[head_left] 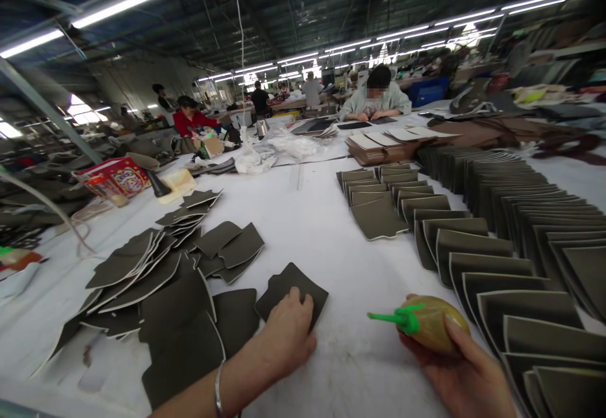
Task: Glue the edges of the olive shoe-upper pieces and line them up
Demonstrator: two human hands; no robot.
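Observation:
My left hand is on a dark olive-grey padded panel with a notched edge, its fingers bent and closed on the near part of it. The undersides of those fingers are hidden. My right hand is wrapped around a yellowish glue squeeze bottle with a green nozzle. The nozzle points left, above the white table and apart from the panel. To the left of my left hand lies a loose pile of similar panels. On the right, long overlapping rows of panels stretch away from me.
Brown stacked pieces lie farther back, near a co-worker in a light top. Crumpled clear plastic is at the table's far side. A red patterned box and a dark cone-shaped object are at the left.

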